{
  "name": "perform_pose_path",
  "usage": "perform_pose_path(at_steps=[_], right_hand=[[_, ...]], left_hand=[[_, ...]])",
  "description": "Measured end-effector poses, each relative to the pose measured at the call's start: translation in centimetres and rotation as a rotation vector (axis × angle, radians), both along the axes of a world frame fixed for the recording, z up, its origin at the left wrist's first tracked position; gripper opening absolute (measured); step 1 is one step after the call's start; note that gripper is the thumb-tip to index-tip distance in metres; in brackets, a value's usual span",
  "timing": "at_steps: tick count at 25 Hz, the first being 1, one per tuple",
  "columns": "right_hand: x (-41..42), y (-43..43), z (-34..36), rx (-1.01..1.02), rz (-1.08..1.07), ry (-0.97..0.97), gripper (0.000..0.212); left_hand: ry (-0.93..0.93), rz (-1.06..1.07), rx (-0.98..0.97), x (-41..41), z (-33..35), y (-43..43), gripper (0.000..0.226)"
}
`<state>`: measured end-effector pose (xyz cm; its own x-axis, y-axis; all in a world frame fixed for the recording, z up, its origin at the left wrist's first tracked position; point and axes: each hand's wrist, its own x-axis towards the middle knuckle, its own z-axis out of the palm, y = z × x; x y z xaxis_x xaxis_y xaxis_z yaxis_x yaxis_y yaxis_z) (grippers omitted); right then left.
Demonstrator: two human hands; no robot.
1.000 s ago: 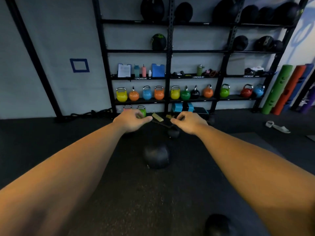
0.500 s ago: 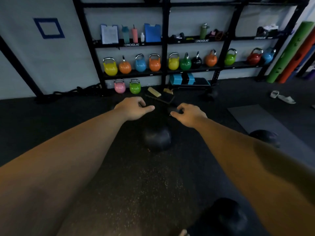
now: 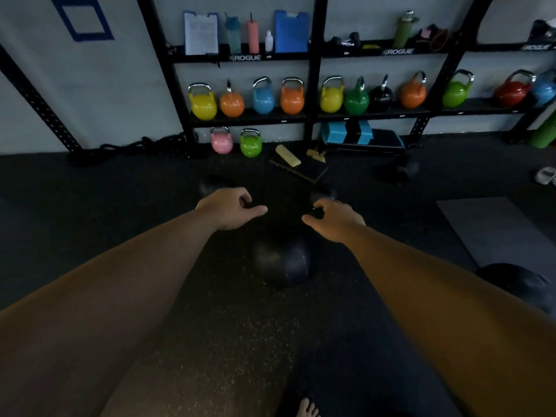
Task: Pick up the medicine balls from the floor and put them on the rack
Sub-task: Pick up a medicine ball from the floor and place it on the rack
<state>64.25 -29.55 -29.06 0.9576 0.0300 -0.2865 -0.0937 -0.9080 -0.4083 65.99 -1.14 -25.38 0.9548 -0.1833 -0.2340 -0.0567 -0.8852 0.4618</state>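
A black medicine ball (image 3: 281,260) lies on the dark rubber floor in the middle of the view. My left hand (image 3: 228,207) hovers above and to the left of it, fingers loosely curled and apart, holding nothing. My right hand (image 3: 334,219) hovers above and to the right of it, also empty with fingers apart. Neither hand touches the ball. A second black medicine ball (image 3: 517,284) rests at the right edge, partly hidden by my right forearm. The black rack (image 3: 313,85) stands against the far wall.
Coloured kettlebells (image 3: 263,96) fill the rack's low shelf; a pink one (image 3: 222,141) and a green one (image 3: 250,143) stand on the floor. Wooden blocks (image 3: 288,155) and small dark weights lie beyond the ball. A grey mat (image 3: 493,230) lies right. My bare toes (image 3: 307,409) show below.
The view has tilted down and come closer to the rack and ball. Both hands have lowered toward the middle ball, which now looks larger and nearer.
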Motion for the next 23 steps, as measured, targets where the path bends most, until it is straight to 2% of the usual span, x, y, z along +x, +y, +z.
perform_pose_path(at_steps=[4, 8, 15, 20, 23], right_hand=[[8.4, -0.3, -1.7, 0.008, 0.037, 0.038, 0.075], [15.9, 0.4, -6.4, 0.007, 0.051, 0.083, 0.077], [27.8, -0.3, -17.4, 0.013, -0.068, 0.275, 0.090], [35.5, -1.2, -26.9, 0.016, -0.139, 0.392, 0.081], [39.6, -1.1, -33.4, 0.035, -0.106, 0.456, 0.077]], left_hand=[[0.082, 0.054, -0.013, 6.3, -2.7, 0.5, 0.068], [0.120, 0.074, -0.026, 14.5, -7.3, 0.7, 0.069], [0.383, 0.047, -0.036, 29.9, -20.5, -1.2, 0.069], [0.479, 0.019, 0.013, 38.4, -29.7, -2.4, 0.073], [0.517, 0.069, -0.003, 41.7, -36.1, -3.2, 0.077]])
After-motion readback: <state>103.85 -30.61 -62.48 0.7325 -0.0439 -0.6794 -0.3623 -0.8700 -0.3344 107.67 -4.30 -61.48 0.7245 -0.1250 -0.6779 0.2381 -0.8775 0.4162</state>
